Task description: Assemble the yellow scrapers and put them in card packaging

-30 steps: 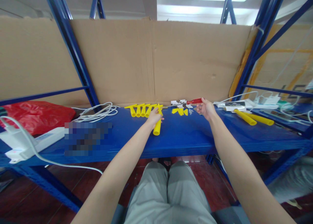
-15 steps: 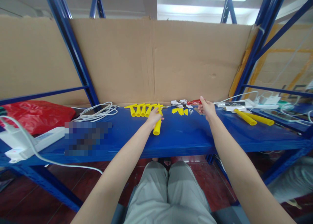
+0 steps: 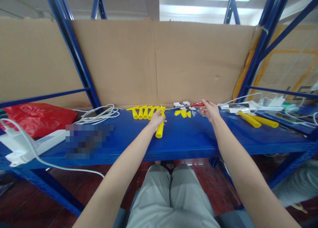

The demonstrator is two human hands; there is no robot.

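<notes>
My left hand point(image 3: 156, 119) is closed around a yellow plastic handle with a hollow tube end point(image 3: 159, 132), which points toward me over the blue shelf. In my right hand point(image 3: 211, 111) is a red-handled screwdriver point(image 3: 198, 104). Its thin shaft runs left to the top of the yellow handle; the exact contact at the tip is too small to see. Left of my left hand lies a row of similar yellow handles point(image 3: 140, 114). Between my hands are small yellow pieces point(image 3: 184, 113) and several white-and-black parts point(image 3: 181, 104).
Two yellow tubes point(image 3: 258, 120) lie at right beside a white power strip point(image 3: 269, 106). At left are coiled white cable point(image 3: 106, 114), a red plastic bag point(image 3: 39, 118) and another power strip point(image 3: 51, 142). A cardboard panel point(image 3: 119, 62) closes the back between blue posts point(image 3: 77, 52).
My right hand and the screwdriver handle have shifted very slightly, with the fingers turned a little. My left hand and the yellow handle stay in place.
</notes>
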